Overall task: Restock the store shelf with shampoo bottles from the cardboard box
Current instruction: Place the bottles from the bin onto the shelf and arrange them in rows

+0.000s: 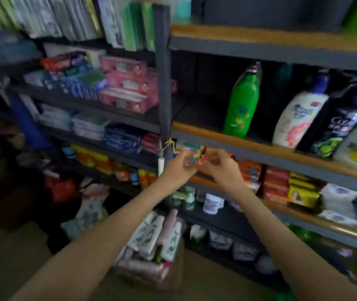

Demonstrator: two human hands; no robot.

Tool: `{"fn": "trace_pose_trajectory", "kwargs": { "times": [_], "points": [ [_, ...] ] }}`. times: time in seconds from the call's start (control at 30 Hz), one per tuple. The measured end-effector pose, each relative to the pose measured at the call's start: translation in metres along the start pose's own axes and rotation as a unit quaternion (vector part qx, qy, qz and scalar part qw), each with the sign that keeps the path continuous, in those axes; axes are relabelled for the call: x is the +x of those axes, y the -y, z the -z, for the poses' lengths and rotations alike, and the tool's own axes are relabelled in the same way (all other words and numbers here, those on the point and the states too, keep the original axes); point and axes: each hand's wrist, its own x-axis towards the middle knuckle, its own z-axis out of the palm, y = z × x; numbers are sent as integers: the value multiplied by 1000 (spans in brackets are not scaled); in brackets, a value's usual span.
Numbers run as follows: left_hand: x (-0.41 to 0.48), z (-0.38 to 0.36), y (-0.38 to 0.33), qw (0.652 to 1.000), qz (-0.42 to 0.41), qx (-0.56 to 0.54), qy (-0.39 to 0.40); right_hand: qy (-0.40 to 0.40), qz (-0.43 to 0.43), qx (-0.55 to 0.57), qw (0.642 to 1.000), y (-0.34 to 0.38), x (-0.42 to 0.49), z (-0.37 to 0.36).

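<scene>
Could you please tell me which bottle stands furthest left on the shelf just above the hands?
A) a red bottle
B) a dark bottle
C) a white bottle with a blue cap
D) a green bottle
D: the green bottle stands alone at the left end of the shelf, the white bottle and the dark bottle to its right; below it the left hand and right hand pinch a small packet.

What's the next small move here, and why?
Probably release the small multicoloured packet and lower the right hand to the brown cardboard box. The left hand pinches that packet too, no bottle is held, and the dark shelf board lies bare beside the tall green bottle.
</scene>
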Motion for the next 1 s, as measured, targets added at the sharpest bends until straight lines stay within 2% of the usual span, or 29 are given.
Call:
{"fn": "trace_pose_trajectory", "kwargs": {
  "times": [0.1,0.17,0.3,0.37,0.43,0.53,0.73,0.87,0.93,1.0],
  "points": [
    [-20,12,104,987,139,40,76,130,-86,-27,987,-39,-17,-77],
    [-34,20,166,970,208,82,93,179,-153,-17,972,-66,-27,-123],
    [-54,22,279,945,286,120,108,265,-260,-63,926,-116,-41,-208],
    [-63,16,325,934,321,125,96,280,-320,-64,903,-141,-48,-250],
    [-68,10,364,927,344,127,77,281,-384,-59,877,-163,-56,-291],
    [-68,1,403,923,366,80,91,263,-457,-18,850,-184,-67,-347],
    [-60,-22,444,920,360,102,117,136,-525,57,838,-209,-68,-417],
    [-61,-30,455,920,359,65,143,50,-546,60,834,-213,-70,-435],
    [-64,-32,460,920,357,62,147,38,-541,76,837,-214,-69,-437],
    [-64,-33,459,922,351,65,150,60,-546,111,829,-213,-65,-434]
  ]
}}
